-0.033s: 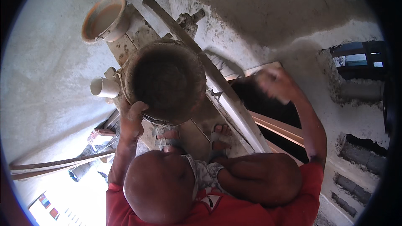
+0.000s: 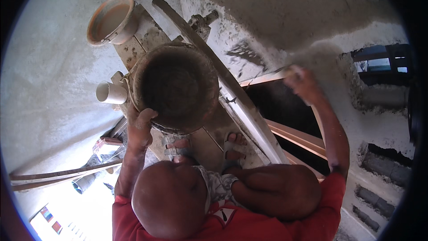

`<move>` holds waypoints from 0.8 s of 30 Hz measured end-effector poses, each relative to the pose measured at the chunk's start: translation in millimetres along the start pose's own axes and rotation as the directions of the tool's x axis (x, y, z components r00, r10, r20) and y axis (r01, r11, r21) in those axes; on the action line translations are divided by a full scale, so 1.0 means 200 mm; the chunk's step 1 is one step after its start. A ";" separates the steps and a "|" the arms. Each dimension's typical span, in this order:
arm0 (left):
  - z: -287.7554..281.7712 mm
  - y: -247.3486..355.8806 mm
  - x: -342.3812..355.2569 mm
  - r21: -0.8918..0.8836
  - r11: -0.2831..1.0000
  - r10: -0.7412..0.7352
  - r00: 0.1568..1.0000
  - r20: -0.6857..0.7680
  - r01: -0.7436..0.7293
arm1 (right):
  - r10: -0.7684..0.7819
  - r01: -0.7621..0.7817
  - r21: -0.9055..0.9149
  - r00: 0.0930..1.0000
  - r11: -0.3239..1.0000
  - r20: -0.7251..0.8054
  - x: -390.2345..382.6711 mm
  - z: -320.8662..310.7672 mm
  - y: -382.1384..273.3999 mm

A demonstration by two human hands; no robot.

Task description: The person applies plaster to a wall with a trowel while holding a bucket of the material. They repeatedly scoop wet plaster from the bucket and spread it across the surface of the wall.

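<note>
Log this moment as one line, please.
left hand: grips rim of round mortar pan | right hand: raised at plastered wall, tool unclear | standing on wooden plank | bucket beyond pan

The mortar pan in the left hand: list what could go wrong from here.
1. The left hand grips only the near rim of the round mortar pan, which looks full; it could tip and spill toward the sandalled feet.
2. The person stands on a narrow plank high above the ground, so a shift of weight could mean a fall.
3. The right hand is stretched far out to the plastered wall, which may upset balance.
</note>
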State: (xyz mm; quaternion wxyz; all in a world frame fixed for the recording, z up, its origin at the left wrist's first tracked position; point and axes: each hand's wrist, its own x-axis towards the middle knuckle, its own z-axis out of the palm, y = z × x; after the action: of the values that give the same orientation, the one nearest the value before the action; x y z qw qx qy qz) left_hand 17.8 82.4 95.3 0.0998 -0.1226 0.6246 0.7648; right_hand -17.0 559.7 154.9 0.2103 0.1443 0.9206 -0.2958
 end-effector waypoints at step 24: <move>0.43 0.11 0.09 0.001 0.993 0.116 0.957 0.267 -0.121 | -0.319 0.495 -0.483 0.858 0.722 0.402 -0.16 0.46 -0.43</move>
State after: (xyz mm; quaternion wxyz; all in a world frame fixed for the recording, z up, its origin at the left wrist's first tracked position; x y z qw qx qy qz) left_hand -11.2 162.7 125.9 0.1381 0.0199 0.6183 0.7735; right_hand 5.9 432.3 144.5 0.3054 -0.1786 0.9332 -0.0632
